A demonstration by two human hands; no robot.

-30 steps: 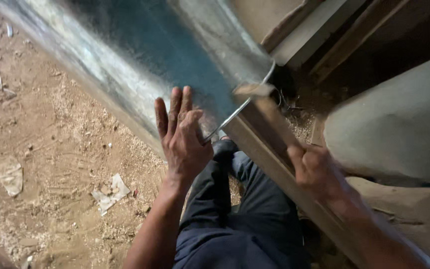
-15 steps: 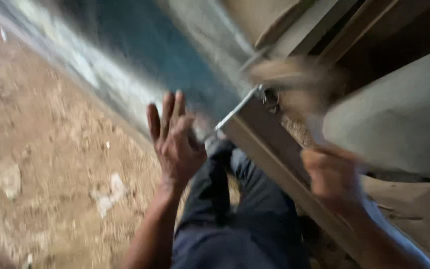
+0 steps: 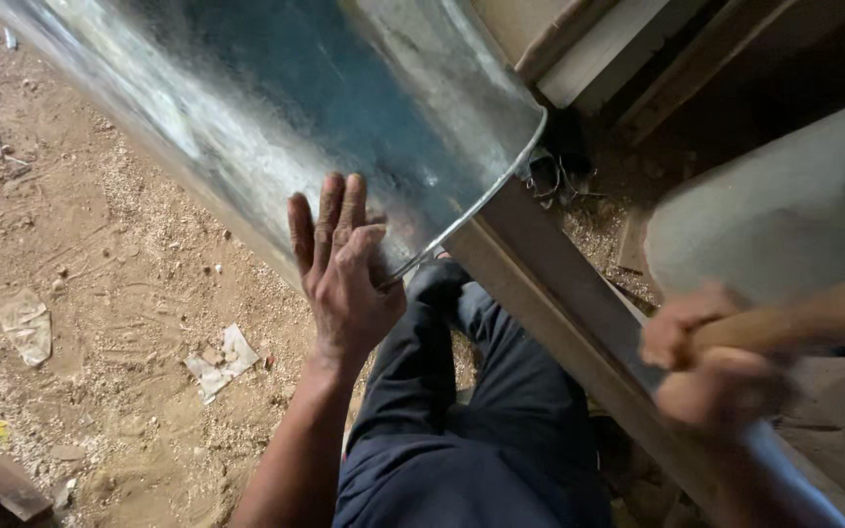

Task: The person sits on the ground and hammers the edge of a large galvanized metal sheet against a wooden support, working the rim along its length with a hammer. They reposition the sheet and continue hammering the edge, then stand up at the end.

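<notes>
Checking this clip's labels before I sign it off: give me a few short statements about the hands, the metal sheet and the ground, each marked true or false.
1. The left hand lies flat on the curved metal sheet. True.
2. The right hand is empty. False: it grips a wooden handle, blurred in this picture.
3. The sheet's edge rests on a long metal beam. True.
4. The ground is clean tiled floor. False: it is sandy dirt with sawdust and paper scraps.
5. The person wears dark trousers. True.
</notes>
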